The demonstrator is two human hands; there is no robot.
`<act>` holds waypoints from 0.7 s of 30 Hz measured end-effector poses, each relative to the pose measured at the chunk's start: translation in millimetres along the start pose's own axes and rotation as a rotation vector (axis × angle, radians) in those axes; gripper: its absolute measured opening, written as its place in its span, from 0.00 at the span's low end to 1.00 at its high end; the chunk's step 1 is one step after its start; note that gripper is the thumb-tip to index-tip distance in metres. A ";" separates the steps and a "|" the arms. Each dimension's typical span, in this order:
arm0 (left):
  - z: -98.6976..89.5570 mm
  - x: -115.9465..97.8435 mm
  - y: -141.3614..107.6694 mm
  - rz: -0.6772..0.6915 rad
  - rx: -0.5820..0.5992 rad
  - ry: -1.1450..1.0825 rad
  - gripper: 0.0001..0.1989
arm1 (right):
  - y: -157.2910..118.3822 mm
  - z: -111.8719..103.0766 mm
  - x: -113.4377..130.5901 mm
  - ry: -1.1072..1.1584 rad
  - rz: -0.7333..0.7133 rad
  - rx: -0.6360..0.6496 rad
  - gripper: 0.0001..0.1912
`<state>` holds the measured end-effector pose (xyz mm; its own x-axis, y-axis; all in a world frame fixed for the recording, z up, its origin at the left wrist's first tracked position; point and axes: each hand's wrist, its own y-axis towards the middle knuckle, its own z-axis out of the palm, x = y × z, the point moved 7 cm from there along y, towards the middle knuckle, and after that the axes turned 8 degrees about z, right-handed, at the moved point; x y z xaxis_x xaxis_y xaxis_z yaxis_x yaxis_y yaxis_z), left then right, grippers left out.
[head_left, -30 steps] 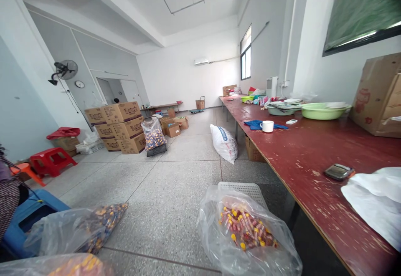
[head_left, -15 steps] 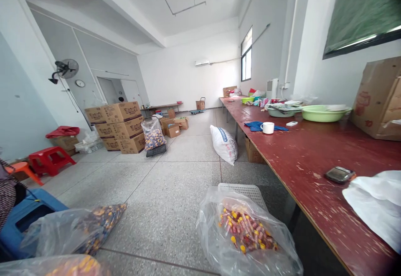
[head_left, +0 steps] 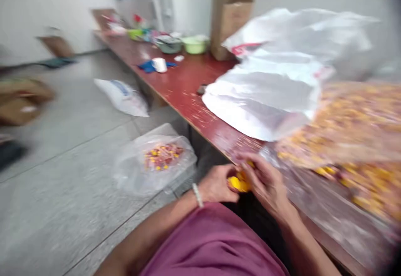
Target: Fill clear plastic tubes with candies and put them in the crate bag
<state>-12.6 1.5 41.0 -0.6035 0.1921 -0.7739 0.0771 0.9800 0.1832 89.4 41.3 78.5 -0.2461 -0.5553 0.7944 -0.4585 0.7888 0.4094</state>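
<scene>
My left hand point(head_left: 217, 184), with a pale band on the wrist, curls around several small yellow-capped pieces point(head_left: 238, 183). Close beside it, the fingers of my right hand point(head_left: 270, 182) bend over the same bunch from the other side. Both hands are in front of the table's near edge, and motion blur hides the exact kind of the pieces. To the right of my right hand, a large clear plastic bag point(head_left: 354, 125) full of similar yellow and reddish pieces lies on the red table point(head_left: 188, 86).
A white plastic sack point(head_left: 266, 88) covers part of the table, with a cardboard box point(head_left: 233, 21), a green basin point(head_left: 194, 45) and a white mug point(head_left: 159, 64) beyond. On the floor are an open clear bag of pieces point(head_left: 164, 157) and a white sack point(head_left: 123, 97).
My view has turned right and down toward the table. Both my hands, holding the yellow-capped pieces, and the large bag on the table have come into view.
</scene>
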 end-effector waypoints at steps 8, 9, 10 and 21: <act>10.5 19.9 12.7 0.095 0.123 -0.379 0.16 | 0.1 3.7 0.0 -0.100 0.049 -0.013 0.13; 10.3 18.5 11.9 0.099 0.122 -0.353 0.15 | -0.9 7.5 3.4 -0.121 0.019 0.024 0.14; 10.6 17.6 11.6 0.101 0.120 -0.316 0.14 | -2.2 11.4 6.3 -0.143 -0.008 0.073 0.15; 10.3 30.5 12.3 -0.051 0.103 -0.435 0.16 | -17.3 3.7 5.1 -0.285 -0.059 0.212 0.17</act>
<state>-21.9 20.0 13.4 -0.2203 0.1259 -0.9673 0.1479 0.9845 0.0944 93.0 23.9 73.9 -0.4285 -0.6733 0.6025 -0.6384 0.6975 0.3254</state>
